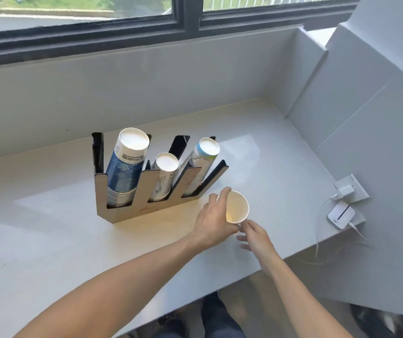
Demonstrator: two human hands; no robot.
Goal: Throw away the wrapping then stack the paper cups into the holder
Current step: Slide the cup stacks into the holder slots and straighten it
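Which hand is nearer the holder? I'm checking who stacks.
Left. The left hand grips the cup just right of the holder; the right hand is farther right, at the cup's base.

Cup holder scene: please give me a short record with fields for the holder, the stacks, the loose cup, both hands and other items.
holder: wooden cup holder with three slots, standing on the white counter
left slot: blue cup stack, tallest
middle slot: short white cup stack
right slot: pale cup stack
loose cup: paper cup, mouth towards camera
left hand: grips the cup's rim
right hand: fingertips at the cup's base
other: charger, small white device
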